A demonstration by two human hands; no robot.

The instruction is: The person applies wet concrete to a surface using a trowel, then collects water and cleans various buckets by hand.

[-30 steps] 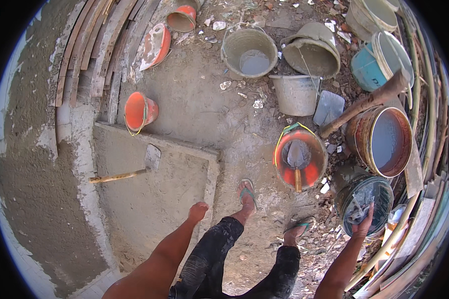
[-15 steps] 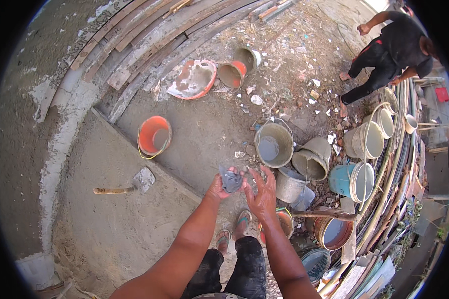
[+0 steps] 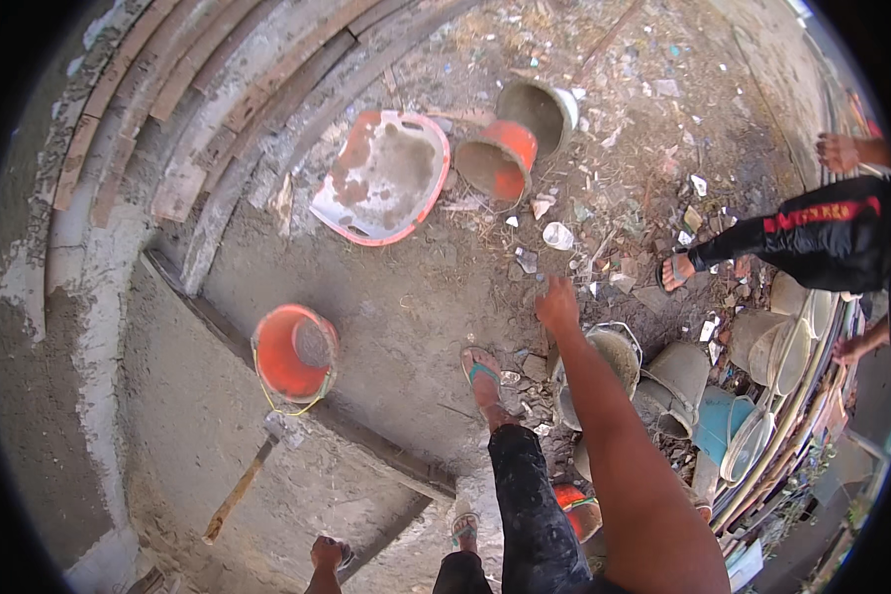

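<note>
My right arm stretches far forward, and my right hand hangs above the debris-strewn ground, just beyond a grey cement-stained bucket. Its fingers point away and are mostly hidden behind the back of the hand. Low at the bottom edge, my left hand is closed, with a small dark thing at its fingers that is too unclear to name. Left of it lies a trowel-like tool with a wooden handle. Its blade rests beside an orange bucket holding some grey material.
A mortar-smeared orange and white tub lies beyond, next to two tipped buckets. Several buckets crowd the right side, along long poles. Another person's leg stands at right. A board edge crosses the floor; planks lie far left.
My hands have parted: the left dropped low, the right reached far forward. Earlier a grey lump sat in my left hand. One foot has stepped forward. The other person appears nearer the right edge.
</note>
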